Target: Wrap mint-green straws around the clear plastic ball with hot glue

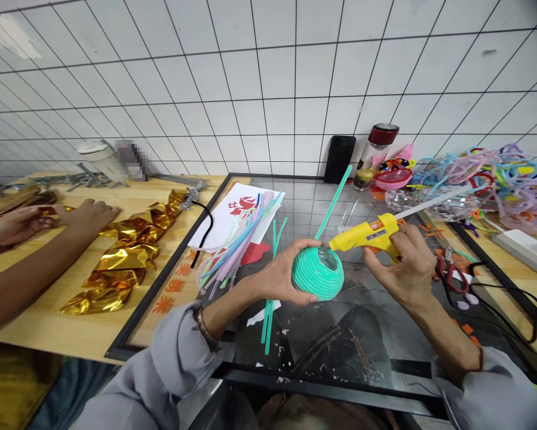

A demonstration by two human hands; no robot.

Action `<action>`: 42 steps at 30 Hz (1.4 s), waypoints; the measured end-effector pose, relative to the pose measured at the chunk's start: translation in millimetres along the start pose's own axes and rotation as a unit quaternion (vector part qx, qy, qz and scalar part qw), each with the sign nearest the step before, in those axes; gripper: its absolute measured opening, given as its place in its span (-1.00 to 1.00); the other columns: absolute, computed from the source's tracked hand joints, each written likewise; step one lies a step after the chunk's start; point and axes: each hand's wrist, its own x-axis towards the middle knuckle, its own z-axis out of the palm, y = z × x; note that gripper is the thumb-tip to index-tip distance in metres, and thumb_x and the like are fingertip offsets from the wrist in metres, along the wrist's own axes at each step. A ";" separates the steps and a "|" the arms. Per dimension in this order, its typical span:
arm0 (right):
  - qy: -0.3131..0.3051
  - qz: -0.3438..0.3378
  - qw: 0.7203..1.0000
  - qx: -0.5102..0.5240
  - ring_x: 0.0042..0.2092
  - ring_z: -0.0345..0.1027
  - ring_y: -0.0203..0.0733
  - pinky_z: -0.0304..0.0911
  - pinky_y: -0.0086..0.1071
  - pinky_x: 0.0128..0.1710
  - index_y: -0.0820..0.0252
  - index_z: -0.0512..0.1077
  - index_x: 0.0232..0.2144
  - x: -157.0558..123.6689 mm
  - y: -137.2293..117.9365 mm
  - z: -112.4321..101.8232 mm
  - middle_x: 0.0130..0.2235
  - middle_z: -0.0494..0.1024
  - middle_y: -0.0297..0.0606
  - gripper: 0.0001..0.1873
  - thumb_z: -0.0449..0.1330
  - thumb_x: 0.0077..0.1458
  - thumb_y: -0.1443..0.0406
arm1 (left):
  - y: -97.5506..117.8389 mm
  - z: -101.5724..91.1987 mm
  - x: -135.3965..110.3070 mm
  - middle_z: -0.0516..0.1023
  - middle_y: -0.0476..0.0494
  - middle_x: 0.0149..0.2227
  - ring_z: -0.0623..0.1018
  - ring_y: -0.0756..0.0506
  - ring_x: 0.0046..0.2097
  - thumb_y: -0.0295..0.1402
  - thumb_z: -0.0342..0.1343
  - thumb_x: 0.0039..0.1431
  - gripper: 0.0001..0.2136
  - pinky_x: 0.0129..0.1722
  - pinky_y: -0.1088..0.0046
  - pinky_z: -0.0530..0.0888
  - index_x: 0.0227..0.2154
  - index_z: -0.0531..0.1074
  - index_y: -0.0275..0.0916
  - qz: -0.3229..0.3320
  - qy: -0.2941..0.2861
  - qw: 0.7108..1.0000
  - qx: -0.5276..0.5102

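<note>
In my left hand (279, 275) is a round jar (318, 276) wrapped in rows of turquoise pipe cleaner, its glassy opening tilted up and to the right. One loose end of pipe cleaner (335, 200) sticks up from the rim. My right hand (405, 263) is closed around a yellow hot glue gun (369, 235) with a long glue stick (433, 200) out of its back. The gun's nozzle is at the jar's rim; whether it touches I cannot tell. Beneath my left wrist lie turquoise pipe cleaners (268, 325) on the glass tabletop.
Left of the jar, pastel pipe cleaners (236, 239) rest on white paper (205, 230). A phone (340, 158) and glass bottle (376, 155) stand by the wall. Tangled pipe cleaners (501, 179), scissors (451, 275) and a cable lie right. A co-worker's hands (86, 215) are near gold foil (125, 257).
</note>
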 end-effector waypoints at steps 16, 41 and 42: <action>-0.038 0.026 0.999 0.024 -0.36 0.34 -0.14 0.26 -0.27 -0.38 0.05 0.22 -0.52 0.7 -2.3 -2.3 -0.41 0.40 -0.27 -0.78 0.21 0.04 0.26 | 1.1 -0.8 -1.0 0.36 -0.28 0.21 0.41 -0.37 0.23 -0.21 0.44 -0.24 -0.09 0.27 -0.01 0.34 0.22 0.14 -0.17 -0.007 -0.005 1.000 0.013; -0.069 0.060 0.994 0.062 -0.38 0.31 -0.15 0.23 -0.26 -0.40 0.03 0.19 -0.55 3.7 1.9 -5.1 -0.45 0.36 -0.29 -0.73 0.22 0.05 0.18 | 1.1 0.1 -0.2 0.34 -0.28 0.22 0.41 -0.35 0.23 -0.21 0.45 -0.24 -0.09 0.27 0.02 0.33 0.21 0.14 -0.13 0.013 -0.011 1.000 0.010; -0.071 0.062 0.994 0.062 -0.39 0.31 -0.15 0.23 -0.26 -0.40 0.03 0.19 -0.55 3.9 2.1 -5.1 -0.45 0.36 -0.30 -0.73 0.21 0.05 0.18 | 1.3 0.1 -0.2 0.35 -0.28 0.22 0.41 -0.35 0.23 -0.21 0.45 -0.24 -0.09 0.27 0.02 0.34 0.21 0.14 -0.13 0.014 -0.011 1.000 0.010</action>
